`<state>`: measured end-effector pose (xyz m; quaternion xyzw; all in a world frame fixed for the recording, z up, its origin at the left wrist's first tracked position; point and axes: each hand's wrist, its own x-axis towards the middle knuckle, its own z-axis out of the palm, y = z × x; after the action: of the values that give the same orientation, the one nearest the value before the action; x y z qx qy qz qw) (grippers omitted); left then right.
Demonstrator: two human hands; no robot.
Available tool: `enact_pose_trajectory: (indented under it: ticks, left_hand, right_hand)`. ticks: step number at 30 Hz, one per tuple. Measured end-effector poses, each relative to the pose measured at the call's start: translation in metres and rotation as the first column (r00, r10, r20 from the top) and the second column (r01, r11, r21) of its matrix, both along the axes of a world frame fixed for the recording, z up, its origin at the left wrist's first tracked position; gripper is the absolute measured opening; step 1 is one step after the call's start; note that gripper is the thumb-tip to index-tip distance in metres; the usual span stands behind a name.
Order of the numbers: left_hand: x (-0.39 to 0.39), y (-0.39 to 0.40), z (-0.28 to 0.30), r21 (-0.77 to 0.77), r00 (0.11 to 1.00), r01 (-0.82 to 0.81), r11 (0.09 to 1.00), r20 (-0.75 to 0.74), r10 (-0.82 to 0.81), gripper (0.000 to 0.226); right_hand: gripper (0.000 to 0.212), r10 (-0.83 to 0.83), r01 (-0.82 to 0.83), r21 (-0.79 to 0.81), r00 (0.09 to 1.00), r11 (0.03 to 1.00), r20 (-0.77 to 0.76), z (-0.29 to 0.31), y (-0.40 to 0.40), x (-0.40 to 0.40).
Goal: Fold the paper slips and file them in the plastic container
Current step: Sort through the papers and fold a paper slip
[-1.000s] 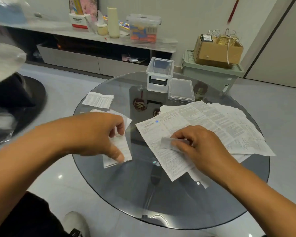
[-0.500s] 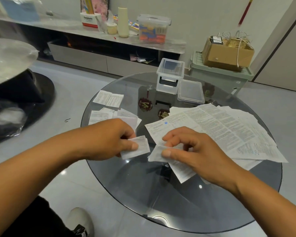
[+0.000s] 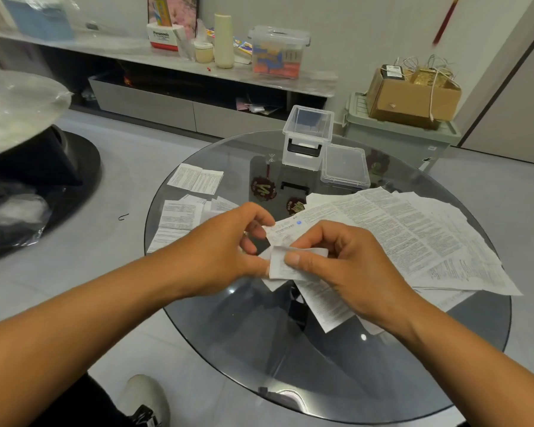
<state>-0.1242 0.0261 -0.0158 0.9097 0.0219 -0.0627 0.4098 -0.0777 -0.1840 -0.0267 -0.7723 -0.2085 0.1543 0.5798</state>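
Observation:
Over the middle of the round glass table (image 3: 321, 374) my two hands meet around small folded paper slips (image 3: 279, 266). My right hand (image 3: 342, 266) pinches a folded slip with its thumb on top. My left hand (image 3: 225, 251) holds another slip edge against it, fingers curled. A spread of large printed sheets (image 3: 413, 238) lies under and to the right of my right hand. The clear plastic container (image 3: 307, 137) stands open at the table's far edge, with its lid (image 3: 344, 166) lying beside it on the right.
Folded printed papers (image 3: 179, 220) lie on the table's left side, with one more folded sheet (image 3: 196, 178) farther back. A low shelf (image 3: 167, 50) with boxes runs along the wall. A green bin (image 3: 398, 134) carrying a cardboard box stands behind the table.
My left hand lifted a slip off the table and moved right. Both hands have come together, joining their slips above the table's middle.

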Motion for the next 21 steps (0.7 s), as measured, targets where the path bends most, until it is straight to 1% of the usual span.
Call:
enact_pose_trajectory:
  ticks: [2, 3, 4, 6, 7, 9, 10, 12, 13, 14, 15, 17, 18, 19, 21]
  left_hand:
    - [0.001, 0.004, 0.001, -0.159, 0.996, -0.027, 0.987, -0.087, 0.013, 0.025]
    - [0.001, 0.004, 0.002, -0.213, 0.994, -0.043, 0.976, -0.110, 0.020, 0.014]
    - [0.001, 0.005, 0.003, -0.210, 0.995, -0.045, 0.977, -0.099, 0.025, 0.008]
    - [0.002, 0.004, 0.001, -0.104, 0.999, -0.030, 0.994, -0.042, 0.026, 0.007]
    - [0.001, 0.001, 0.000, -0.037, 1.000, -0.016, 0.999, -0.018, 0.015, 0.009]
    - [-0.002, -0.005, -0.001, 0.058, 1.000, 0.024, 0.998, -0.001, -0.024, 0.012]
    - [-0.004, -0.008, -0.001, 0.067, 0.999, 0.048, 0.997, -0.003, -0.048, 0.016]
    - [-0.008, -0.009, 0.004, 0.017, 0.996, 0.088, 0.996, 0.005, -0.088, 0.027]
    - [-0.007, -0.005, 0.009, -0.003, 0.996, 0.080, 0.997, 0.032, -0.080, 0.031]
    - [-0.006, 0.002, 0.016, 0.018, 0.996, 0.042, 0.999, 0.077, -0.043, 0.033]
    - [-0.003, 0.011, 0.024, 0.088, 0.990, -0.024, 0.996, 0.142, 0.011, 0.033]
    - [0.004, 0.031, 0.034, 0.259, 0.966, -0.162, 0.952, 0.240, 0.098, 0.038]
    - [0.007, 0.041, 0.035, 0.318, 0.961, -0.204, 0.926, 0.244, 0.128, 0.043]
    - [0.011, 0.047, 0.032, 0.363, 0.964, -0.220, 0.906, 0.221, 0.146, 0.047]
    - [0.017, 0.054, 0.021, 0.421, 0.980, -0.185, 0.888, 0.142, 0.138, 0.041]
  right_hand:
    - [0.008, -0.001, 0.001, 0.008, 1.000, 1.000, 0.007, 0.000, -0.002, 0.001]
    - [0.007, 0.013, -0.012, -0.032, 0.998, 0.999, 0.054, -0.002, -0.004, 0.002]
    - [0.007, 0.041, -0.025, -0.110, 0.989, 0.994, 0.143, -0.004, -0.005, 0.004]
    - [0.007, 0.160, -0.048, -0.316, 0.926, 0.948, 0.341, -0.008, -0.008, 0.006]
    - [0.007, 0.235, -0.060, -0.397, 0.881, 0.916, 0.411, -0.011, -0.009, 0.007]
    - [0.009, 0.349, -0.071, -0.499, 0.799, 0.863, 0.489, -0.017, -0.009, 0.008]
    - [0.013, 0.385, -0.063, -0.537, 0.767, 0.841, 0.514, -0.018, -0.008, 0.006]
    - [0.028, 0.433, -0.069, -0.582, 0.739, 0.810, 0.515, -0.018, -0.004, 0.002]
    - [0.037, 0.442, -0.072, -0.596, 0.742, 0.800, 0.504, -0.017, -0.004, 0.000]
    - [0.040, 0.440, -0.067, -0.606, 0.751, 0.793, 0.493, -0.015, -0.003, -0.001]
    - [0.036, 0.437, -0.057, -0.612, 0.752, 0.788, 0.493, -0.013, -0.003, -0.001]
    - [0.015, 0.491, -0.043, -0.673, 0.720, 0.738, 0.491, -0.013, 0.000, 0.000]
    - [0.018, 0.525, -0.036, -0.715, 0.704, 0.698, 0.478, -0.014, 0.002, 0.000]
    - [0.023, 0.535, -0.033, -0.733, 0.706, 0.679, 0.464, -0.016, 0.003, 0.000]
    - [0.027, 0.495, -0.031, -0.701, 0.731, 0.712, 0.470, -0.016, 0.004, 0.000]
